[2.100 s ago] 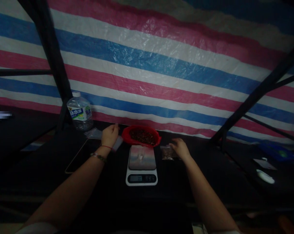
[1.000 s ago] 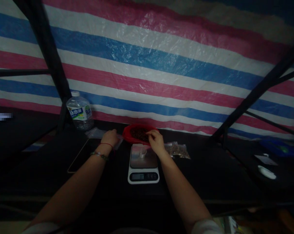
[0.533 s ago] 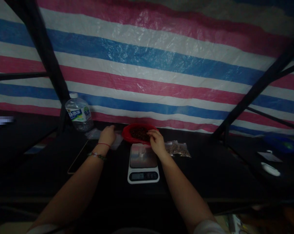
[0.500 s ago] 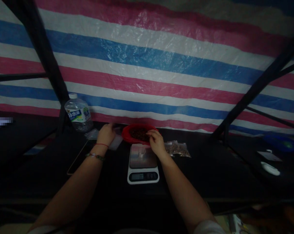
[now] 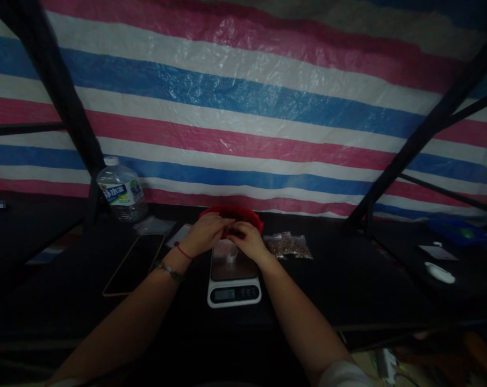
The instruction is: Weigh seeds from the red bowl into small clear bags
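Observation:
My left hand [image 5: 208, 232] and my right hand [image 5: 249, 242] come together over the near side of a red bowl [image 5: 256, 219]. The fingers of both are bent and closed, their tips close to each other; whatever they pinch is too dark and small to make out. Dark brown bits in the bowl are mostly covered by the hands. Just in front of the bowl lies a white kitchen scale [image 5: 234, 294], its display lit. A small clear cup [image 5: 229, 253] rests on the scale's plate, below my fingers.
Small clear bags [image 5: 287, 246] filled with brown bits lie right of the bowl. Left are flat clear bags [image 5: 157, 224], a dark phone [image 5: 136, 263] and a large plastic bottle [image 5: 122, 193]. A striped tarp [image 5: 243, 129] hangs behind the black table [image 5: 328, 285].
My left hand has moved right, from the flat clear bags to the bowl, meeting my right hand. My right hand has shifted slightly down toward the bowl's near side.

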{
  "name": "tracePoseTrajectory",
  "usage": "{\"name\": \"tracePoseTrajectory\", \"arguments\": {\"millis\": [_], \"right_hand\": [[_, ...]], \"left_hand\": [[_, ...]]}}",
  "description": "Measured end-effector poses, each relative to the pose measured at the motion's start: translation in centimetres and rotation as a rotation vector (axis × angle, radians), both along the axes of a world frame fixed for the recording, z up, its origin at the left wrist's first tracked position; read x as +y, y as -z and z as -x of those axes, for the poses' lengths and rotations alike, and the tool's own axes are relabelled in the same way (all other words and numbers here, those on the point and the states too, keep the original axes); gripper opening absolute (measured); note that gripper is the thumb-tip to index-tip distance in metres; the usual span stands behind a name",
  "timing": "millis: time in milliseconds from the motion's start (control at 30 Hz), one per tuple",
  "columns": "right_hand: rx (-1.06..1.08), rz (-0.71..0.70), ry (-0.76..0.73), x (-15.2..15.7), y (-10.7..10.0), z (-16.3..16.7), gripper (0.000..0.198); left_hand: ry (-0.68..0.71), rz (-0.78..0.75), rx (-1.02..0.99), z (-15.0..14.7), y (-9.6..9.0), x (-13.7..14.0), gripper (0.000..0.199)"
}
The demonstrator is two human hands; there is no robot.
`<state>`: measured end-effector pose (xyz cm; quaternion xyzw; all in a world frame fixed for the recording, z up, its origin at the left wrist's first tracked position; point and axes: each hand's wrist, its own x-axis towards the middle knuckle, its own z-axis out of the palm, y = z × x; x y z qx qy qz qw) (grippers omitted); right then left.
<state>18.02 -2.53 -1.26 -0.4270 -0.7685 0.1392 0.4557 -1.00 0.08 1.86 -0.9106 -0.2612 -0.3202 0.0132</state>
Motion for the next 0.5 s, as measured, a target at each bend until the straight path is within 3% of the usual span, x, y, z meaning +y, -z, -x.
{"name": "tracePoseTrajectory", "arguments": {"millis": [167, 333, 400, 500], "right_hand": [[-0.025, -0.019, 0.059, -0.2, -0.1, 0.1, 0.017], [0.145, 0.099, 0.091, 0.4, 0.5, -0.4, 0.020], [0.264, 0.152, 0.119, 0.7, 0.7, -0.4, 0.019], [0.382, 0.199, 0.118, 0.7, 0.7, -0.3, 0.018]], "left_hand": [[-0.015, -0.058, -0.019, -0.7, -0.1, -0.3, 0.037], [-0.382, -0.290, -0.303, -0.9, -0.1, -1.2, 0.021], [-0.314, -0.292, -0.280, -0.9, 0.3, -1.4, 0.014], [-0.116, -0.172, -0.164, -1.2, 1.2, -1.4, 0.014]]}}
